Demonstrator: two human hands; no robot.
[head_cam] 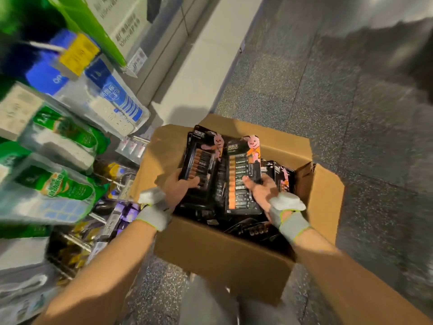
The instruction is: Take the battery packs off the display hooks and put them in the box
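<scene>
Your left hand (179, 186) pinches a black-and-copper battery pack (202, 158), thumb across its front; your right hand (260, 191) pinches a second pack (243, 170) likewise; both sit inside the open cardboard box (222, 252); blurred hanging goods (58, 139) crowd your left.

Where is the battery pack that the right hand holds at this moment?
In the head view the battery pack is at centre, above the open box, held by the right hand, right of a second pack.
</scene>
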